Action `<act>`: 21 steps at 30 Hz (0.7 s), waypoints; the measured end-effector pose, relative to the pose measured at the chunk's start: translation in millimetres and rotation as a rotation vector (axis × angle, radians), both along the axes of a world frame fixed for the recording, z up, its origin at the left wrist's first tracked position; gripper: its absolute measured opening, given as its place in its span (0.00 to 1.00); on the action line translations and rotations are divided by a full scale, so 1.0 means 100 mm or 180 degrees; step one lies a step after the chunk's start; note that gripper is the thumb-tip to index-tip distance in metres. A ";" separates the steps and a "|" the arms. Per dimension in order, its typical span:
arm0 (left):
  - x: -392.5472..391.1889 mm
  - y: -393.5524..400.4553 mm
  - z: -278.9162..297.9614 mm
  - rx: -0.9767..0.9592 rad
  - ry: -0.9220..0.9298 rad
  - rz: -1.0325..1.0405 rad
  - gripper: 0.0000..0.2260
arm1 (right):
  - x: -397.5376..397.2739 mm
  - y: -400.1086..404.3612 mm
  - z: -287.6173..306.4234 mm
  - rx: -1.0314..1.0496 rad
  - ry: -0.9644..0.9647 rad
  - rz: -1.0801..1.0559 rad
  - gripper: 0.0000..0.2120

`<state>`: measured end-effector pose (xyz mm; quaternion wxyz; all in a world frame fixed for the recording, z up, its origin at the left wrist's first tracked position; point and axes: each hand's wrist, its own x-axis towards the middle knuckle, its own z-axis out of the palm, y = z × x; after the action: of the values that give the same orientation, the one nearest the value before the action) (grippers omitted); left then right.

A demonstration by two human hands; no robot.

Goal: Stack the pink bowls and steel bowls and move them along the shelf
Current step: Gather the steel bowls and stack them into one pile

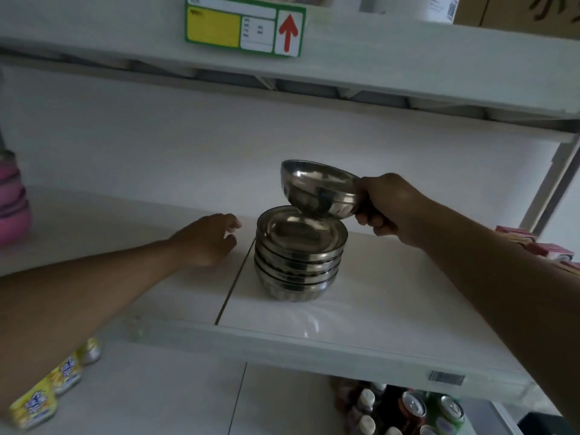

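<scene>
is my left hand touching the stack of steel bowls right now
Apart. The head view shows bare white shelf between the left hand and the stack of steel bowls.

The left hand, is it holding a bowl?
No, the left hand holds nothing beside the stack; the right hand holds the bowl.

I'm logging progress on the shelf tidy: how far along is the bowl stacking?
Done: several round steel bowls sit nested in a stack. In hand: the right hand holds a tilted steel bowl over it. Left: seat it; pink bowls wait far left.
</scene>
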<state>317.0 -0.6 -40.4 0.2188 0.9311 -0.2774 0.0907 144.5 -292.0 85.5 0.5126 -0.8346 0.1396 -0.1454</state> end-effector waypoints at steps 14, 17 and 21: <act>-0.73 0.29 0.14 0.0225 0.0001 0.0511 0.19 | 0.03 0.11 -0.30 -0.0325 0.0203 0.0266 0.20; -0.81 0.24 0.13 0.0328 0.0002 0.0517 0.20 | 0.06 0.12 -0.34 -0.0372 0.0172 0.0187 0.22; -0.88 0.21 0.14 0.0379 0.0002 0.0577 0.20 | 0.04 0.06 -0.42 -0.0702 0.0127 0.0281 0.22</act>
<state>229.2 20.3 -26.6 0.1540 0.9638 -0.1968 0.0932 148.3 -285.6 43.8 0.4207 -0.8940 0.0960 -0.1205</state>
